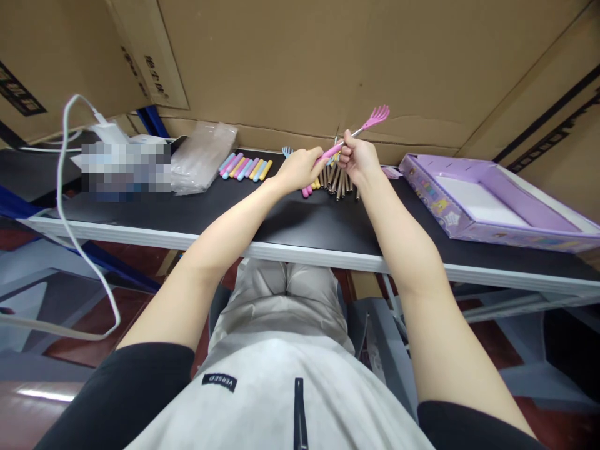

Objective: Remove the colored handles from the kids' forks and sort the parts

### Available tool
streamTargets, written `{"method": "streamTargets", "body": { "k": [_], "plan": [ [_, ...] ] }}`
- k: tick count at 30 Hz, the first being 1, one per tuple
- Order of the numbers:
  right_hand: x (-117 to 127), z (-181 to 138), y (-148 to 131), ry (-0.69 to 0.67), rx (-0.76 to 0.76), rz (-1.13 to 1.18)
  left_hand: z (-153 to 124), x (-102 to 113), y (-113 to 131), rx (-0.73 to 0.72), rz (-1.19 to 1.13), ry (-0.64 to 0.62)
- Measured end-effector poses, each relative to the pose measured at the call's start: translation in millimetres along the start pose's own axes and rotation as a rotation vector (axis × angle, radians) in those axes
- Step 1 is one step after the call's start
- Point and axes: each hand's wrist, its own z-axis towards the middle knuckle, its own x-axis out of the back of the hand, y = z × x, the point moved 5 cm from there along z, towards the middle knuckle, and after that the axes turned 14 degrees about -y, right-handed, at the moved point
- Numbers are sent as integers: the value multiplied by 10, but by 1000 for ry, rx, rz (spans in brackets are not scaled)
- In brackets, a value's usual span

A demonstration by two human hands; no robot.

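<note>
Grip of the left hand holds the pink handle, the right hand the metal rod, over the bench; steady alignment should help avoid bending.

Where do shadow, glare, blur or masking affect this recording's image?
Head view: a soft shadow darkens the black tabletop below the left hand; a white glare streak marks the glossy surface at lower left; a pixelated block hides whatever lies beside the clear plastic bag; the pink rake's tines remain distinguishable, though fine detail is soft.
</note>
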Motion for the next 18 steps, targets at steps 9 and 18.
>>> {"method": "streamTargets", "body": {
  "k": [9, 18],
  "plan": [
    [190, 125, 58, 61, -32, 28, 19, 0, 89, 49, 151, -4],
    [464, 102, 33, 177, -23, 40, 27, -87, 14, -41, 67, -1]
  ]
}}
